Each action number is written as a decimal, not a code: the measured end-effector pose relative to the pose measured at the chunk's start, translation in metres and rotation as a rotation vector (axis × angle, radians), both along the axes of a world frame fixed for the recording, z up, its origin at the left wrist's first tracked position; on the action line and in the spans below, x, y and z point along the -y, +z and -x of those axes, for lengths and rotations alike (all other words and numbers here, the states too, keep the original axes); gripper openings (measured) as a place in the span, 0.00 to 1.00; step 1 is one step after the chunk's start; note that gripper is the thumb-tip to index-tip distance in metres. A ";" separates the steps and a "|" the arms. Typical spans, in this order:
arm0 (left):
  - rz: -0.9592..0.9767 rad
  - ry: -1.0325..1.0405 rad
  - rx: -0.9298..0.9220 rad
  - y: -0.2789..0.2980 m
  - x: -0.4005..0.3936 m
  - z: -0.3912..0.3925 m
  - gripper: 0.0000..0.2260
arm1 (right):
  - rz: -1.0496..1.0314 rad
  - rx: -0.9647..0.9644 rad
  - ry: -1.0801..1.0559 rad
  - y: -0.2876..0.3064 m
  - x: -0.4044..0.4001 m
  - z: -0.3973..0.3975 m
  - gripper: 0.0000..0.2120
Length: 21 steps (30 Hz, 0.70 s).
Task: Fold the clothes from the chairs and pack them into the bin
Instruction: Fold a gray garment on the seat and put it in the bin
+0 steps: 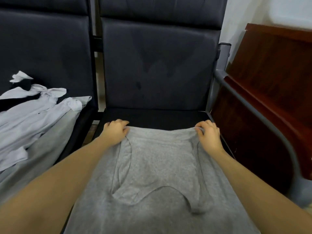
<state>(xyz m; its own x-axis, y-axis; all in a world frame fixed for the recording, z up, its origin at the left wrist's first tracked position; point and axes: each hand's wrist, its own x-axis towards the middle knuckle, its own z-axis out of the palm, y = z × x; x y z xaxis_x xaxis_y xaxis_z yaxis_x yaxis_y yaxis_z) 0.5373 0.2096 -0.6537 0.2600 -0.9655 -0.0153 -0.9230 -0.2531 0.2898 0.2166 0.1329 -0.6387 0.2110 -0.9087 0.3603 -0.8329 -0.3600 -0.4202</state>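
Dark padded chairs [157, 68] fill the top of the frame, with a brown wooden cabinet [270, 92] at the right. Our gray top [152, 166] lies spread on the middle chair seat, low in the frame. Our left hand [114, 132] pinches its far left corner, and our right hand [209, 135] pinches the far right corner. More clothes [30, 115], white, gray and black, sit in a pile at the left. We cannot see the bin. If we pull one corner harder, we think the top may bunch up or slide off.
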 end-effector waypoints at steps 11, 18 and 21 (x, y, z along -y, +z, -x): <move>0.432 0.189 -0.210 0.005 0.012 -0.007 0.06 | 0.018 0.023 -0.080 0.004 0.024 -0.008 0.07; 0.694 0.216 -0.059 0.063 0.006 -0.006 0.08 | 0.246 0.136 -0.113 0.056 0.017 -0.011 0.05; 0.738 0.218 -0.079 0.077 -0.017 0.006 0.08 | 0.222 0.179 -0.114 0.070 -0.009 -0.002 0.05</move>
<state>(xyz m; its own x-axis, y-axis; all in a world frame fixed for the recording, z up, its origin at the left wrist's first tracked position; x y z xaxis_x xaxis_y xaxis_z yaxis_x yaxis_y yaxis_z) 0.5315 0.2264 -0.5768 0.4700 -0.6599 0.5862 -0.8441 -0.1419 0.5171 0.2186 0.1418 -0.5682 0.0275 -0.8176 0.5752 -0.7931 -0.3681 -0.4853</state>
